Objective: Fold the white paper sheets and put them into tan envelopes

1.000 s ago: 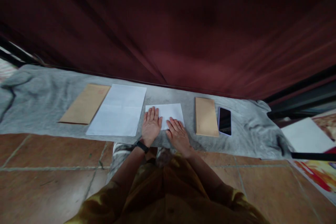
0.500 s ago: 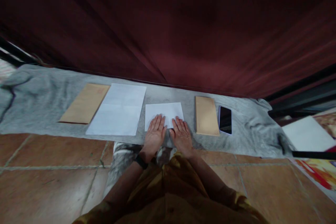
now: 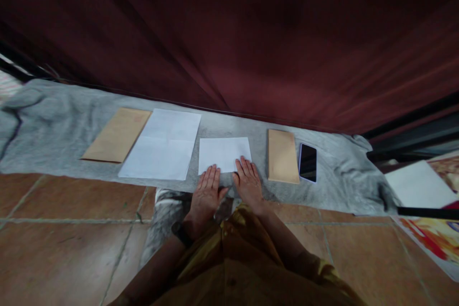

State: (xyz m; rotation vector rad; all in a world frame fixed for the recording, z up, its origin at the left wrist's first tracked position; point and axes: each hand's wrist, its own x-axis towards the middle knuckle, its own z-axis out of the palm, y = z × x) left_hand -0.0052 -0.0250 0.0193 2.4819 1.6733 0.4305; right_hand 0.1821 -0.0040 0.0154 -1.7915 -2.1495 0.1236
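Observation:
A small white sheet of paper [image 3: 224, 150], perhaps folded, lies flat on the grey cloth [image 3: 222, 126] right in front of me. My left hand [image 3: 207, 192] rests palm down at its near left edge, fingers stretched out and only the tips on the paper. On the near right corner lies my right hand [image 3: 248, 179], also flat, fingers extended over the paper. Neither hand grips anything. Larger white sheets [image 3: 161, 146] with a faint crease across them lie to the left, partly beside a brown envelope [image 3: 118, 136].
Right of the small paper lie a stack of brown envelopes [image 3: 282, 157] and a phone [image 3: 308, 162] with a dark screen. A dark red curtain [image 3: 229, 48] hangs along the far edge. At the far right is a white sheet [image 3: 421, 184] near a black bar.
My left hand has slid back toward me and slightly left, off most of the small paper. My right hand stays nearly in place. The view has shifted slightly.

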